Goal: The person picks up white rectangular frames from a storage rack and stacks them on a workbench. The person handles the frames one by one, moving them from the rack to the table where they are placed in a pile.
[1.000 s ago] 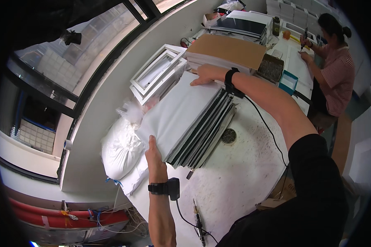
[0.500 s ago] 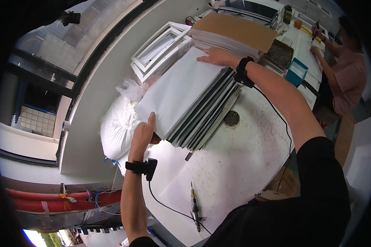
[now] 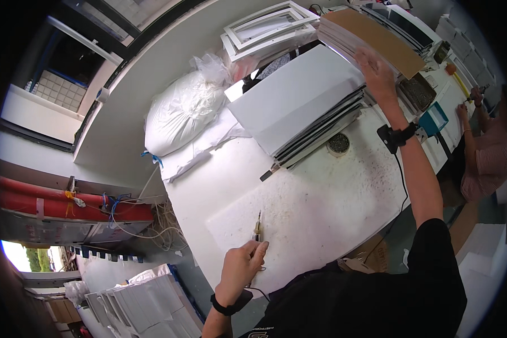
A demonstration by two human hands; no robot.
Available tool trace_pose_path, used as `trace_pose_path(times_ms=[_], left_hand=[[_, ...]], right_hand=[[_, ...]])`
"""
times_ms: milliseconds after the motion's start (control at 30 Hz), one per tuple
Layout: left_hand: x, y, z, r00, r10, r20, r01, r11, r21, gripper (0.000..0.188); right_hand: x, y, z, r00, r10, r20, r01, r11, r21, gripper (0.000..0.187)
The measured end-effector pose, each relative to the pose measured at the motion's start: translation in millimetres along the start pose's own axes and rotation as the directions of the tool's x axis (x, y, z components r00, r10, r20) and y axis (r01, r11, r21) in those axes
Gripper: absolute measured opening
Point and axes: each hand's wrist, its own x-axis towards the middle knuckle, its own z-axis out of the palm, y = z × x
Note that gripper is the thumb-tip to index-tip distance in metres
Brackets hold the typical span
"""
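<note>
On the flat white table (image 3: 315, 219), a white-topped rectangular sheet stack (image 3: 298, 101) lies upper centre, a bulging white plastic bag (image 3: 180, 115) to its left, a round dark-filled dish (image 3: 338, 144) at its lower right.

White frames (image 3: 273, 37) stacked by the wall; just beside, a knotted clear plastic bag (image 3: 180, 115) with white contents. White roll (image 3: 102, 95) at the window edge. Lower left: long red cylinders (image 3: 67, 203), tangled pale cables (image 3: 166, 225) near their end, white panels (image 3: 146, 307) leaning in a row. Far right: blue open box (image 3: 427, 125), person in striped top (image 3: 487, 160) near it.
</note>
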Motion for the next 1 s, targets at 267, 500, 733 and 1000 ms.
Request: trace_pose_path(times_ms=[267, 500, 733, 1000], left_hand=[[-93.1, -117.5, 85.2, 0.99, -0.111, 0.09, 0.12, 0.987, -0.109, 0.034], [-163.3, -160.5, 78.3, 0.99, -0.09, -0.112, 0.057, 0.961, -0.272, 0.029], [-273.5, -250.3, 111.6, 0.917, -0.333, -0.218, 0.212, 0.872, -0.441, 0.028], [-389.7, -362.1, 194.7, 0.849, -0.472, -0.236, 0.431, 0.879, -0.205, 0.039]], right_hand=[[-274.3, -11.0, 19.6, 0.769, 0.464, 0.44, -0.608, 0.745, 0.276, 0.044], [-364.0, -65.1, 71.3, 0.575, 0.453, 0.681, -0.705, 0.697, 0.131, 0.043], [-489.3, -68.4, 66.8, 0.568, 0.314, 0.761, -0.255, 0.946, -0.199, 0.037], [-532.4, -65.6, 75.8, 0.774, 0.19, 0.605, -0.04, 0.967, -0.252, 0.033]])
